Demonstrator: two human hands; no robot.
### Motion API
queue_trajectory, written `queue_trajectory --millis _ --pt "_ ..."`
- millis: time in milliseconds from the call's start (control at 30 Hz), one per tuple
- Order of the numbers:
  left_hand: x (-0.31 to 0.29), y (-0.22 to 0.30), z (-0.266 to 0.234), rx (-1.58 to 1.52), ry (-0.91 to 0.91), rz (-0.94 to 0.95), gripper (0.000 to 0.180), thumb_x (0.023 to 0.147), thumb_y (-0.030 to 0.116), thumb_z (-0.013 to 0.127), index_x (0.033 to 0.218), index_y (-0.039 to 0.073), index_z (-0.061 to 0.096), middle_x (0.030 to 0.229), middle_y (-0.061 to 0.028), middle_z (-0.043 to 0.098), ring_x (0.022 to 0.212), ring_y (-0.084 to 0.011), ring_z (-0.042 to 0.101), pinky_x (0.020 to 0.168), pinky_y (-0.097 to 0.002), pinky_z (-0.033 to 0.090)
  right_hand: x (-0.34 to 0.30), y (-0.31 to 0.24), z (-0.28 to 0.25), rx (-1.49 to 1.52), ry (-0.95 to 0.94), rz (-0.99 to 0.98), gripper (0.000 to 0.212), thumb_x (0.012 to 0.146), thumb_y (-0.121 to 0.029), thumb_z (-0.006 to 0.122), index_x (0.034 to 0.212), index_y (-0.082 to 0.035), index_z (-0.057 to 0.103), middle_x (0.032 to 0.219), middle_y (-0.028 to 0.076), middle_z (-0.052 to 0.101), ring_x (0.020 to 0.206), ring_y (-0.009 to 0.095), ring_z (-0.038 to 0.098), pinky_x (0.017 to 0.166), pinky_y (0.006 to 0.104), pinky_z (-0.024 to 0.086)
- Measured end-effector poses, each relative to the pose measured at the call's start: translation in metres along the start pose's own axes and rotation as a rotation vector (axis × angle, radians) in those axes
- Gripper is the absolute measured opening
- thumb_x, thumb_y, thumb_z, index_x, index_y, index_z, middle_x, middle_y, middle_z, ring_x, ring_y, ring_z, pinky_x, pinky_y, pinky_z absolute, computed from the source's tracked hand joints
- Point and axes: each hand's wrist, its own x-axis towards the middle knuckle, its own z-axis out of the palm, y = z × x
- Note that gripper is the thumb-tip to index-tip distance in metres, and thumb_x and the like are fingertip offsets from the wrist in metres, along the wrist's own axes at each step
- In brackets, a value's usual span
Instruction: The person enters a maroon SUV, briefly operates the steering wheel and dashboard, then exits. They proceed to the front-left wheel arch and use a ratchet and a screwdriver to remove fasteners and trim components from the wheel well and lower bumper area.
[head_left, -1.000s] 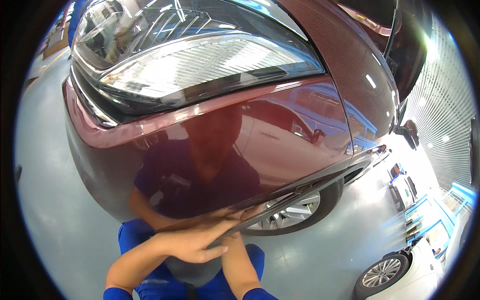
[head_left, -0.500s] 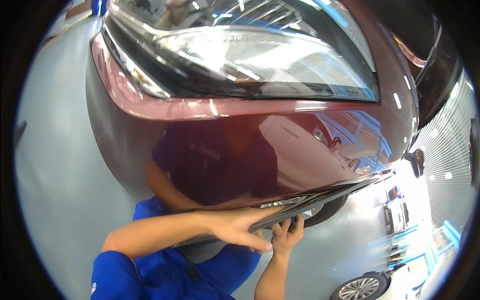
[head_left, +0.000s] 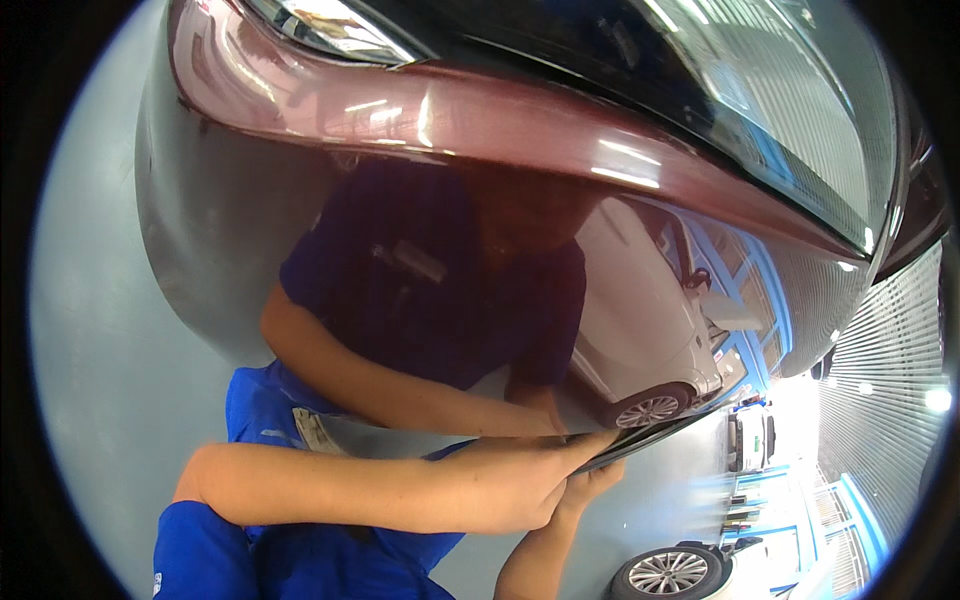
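Note:
A glossy maroon car body panel [head_left: 400, 300] fills the middle of the view. Along its lower edge runs a narrow dark trim strip [head_left: 655, 432]. My left hand [head_left: 515, 482] reaches across from the left and is closed at the strip, its fingers up against the panel edge. Just beyond it, my right hand [head_left: 592, 484] comes up from below and grips the strip from its underside. The left hand partly covers the right one, and the fingertips of both are hidden.
Higher up are the car's light [head_left: 340, 28] and dark window glass [head_left: 790, 110]. A white car's wheel [head_left: 668, 574] stands at the lower right, with blue-framed racks [head_left: 850, 520] behind. Grey floor [head_left: 90, 300] lies to the left.
My view has shifted closer to the lower panel. My left hand has gone from fingers spread over the strip to closed at the edge. More of the strip is now covered by my hands.

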Motion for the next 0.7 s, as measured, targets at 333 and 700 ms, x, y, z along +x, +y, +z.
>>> queue_trajectory --millis 333,700 --pt "0.023 -0.015 0.005 0.04 -0.044 -0.042 0.06 0.097 0.007 0.052 0.155 0.006 0.037 0.096 -0.0256 0.066 0.078 -0.0364 0.067 0.069 -0.0413 0.054 0.001 0.039 0.009 0.13 0.078 0.002 0.026 0.089 -0.019 0.077 0.098 0.003 0.065 0.089 0.007 0.07 0.08 0.016 0.064 0.073 0.0304 0.053" --pt "-0.008 0.003 0.005 0.043 0.122 0.119 0.06 0.095 0.006 0.051 0.153 0.005 0.038 0.114 -0.0282 0.065 0.097 -0.0448 0.066 0.086 -0.0476 0.052 -0.055 0.037 0.069 0.743 0.083 0.123 0.031 0.09 -0.023 0.076 0.103 0.003 0.066 0.09 0.009 0.071 0.081 0.017 0.065 0.075 0.0309 0.054"
